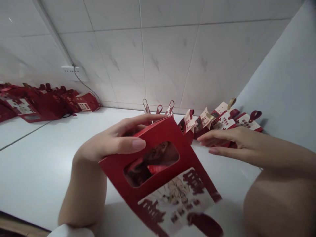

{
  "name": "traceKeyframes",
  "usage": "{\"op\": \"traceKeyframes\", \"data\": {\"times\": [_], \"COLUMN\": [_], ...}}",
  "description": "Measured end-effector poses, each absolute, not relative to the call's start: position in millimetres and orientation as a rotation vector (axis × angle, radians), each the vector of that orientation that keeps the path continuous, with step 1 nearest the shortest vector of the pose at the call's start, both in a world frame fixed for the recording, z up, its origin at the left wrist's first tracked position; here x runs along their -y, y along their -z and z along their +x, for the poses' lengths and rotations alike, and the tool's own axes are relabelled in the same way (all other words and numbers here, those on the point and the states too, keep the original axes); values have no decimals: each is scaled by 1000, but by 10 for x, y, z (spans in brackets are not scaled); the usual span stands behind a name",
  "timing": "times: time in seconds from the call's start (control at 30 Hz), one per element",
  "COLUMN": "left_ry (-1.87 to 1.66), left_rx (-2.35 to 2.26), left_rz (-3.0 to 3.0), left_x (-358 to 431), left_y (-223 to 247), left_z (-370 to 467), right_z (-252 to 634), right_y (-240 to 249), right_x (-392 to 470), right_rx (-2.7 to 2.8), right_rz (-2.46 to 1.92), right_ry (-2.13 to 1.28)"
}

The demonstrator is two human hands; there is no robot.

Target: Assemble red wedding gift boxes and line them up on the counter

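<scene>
My left hand point(123, 138) grips a red gift box point(138, 197) by its base, thumb on the front face and fingers behind it. The box is tilted, its top turned down towards me. A rounded window in its front shows dark and red contents I cannot make out. Below the window is a white panel with a drawing and red characters, and a dark red ribbon loop point(206, 225) hangs at the lower end. To the right of the box, my right hand point(229, 144) is held in the air with fingers stretched out, holding nothing.
Small red and cream gift boxes point(223, 122) with ribbon loops stand along the back right of the white table point(49, 168). More red boxes point(49, 105) crowd the far left. A power socket point(74, 73) with a cable is on the tiled wall; a pale panel point(286, 79) rises at right.
</scene>
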State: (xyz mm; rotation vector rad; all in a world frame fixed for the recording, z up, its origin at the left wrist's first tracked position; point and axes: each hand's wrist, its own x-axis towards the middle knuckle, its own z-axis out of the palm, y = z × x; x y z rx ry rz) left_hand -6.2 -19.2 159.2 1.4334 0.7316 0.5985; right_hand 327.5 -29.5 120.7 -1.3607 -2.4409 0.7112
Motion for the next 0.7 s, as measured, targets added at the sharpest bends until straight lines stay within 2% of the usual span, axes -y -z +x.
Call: {"op": "traceKeyframes", "data": {"times": [0.2, 0.4, 0.7], "left_ry": [-644, -437, -344], "left_rx": [-706, -661, -610], "left_rz": [1357, 1363, 1342], "left_x": [218, 105, 55], "left_y": [-1528, -1545, -1557], "left_z": [50, 22, 106], "right_z": [3234, 3184, 3180], "right_y": [-1269, -1300, -1257], "right_x": [483, 588, 547], "right_rx": [2448, 2478, 2441], "right_rz": [-1342, -1400, -1406], "right_ry": [-617, -641, -600]}}
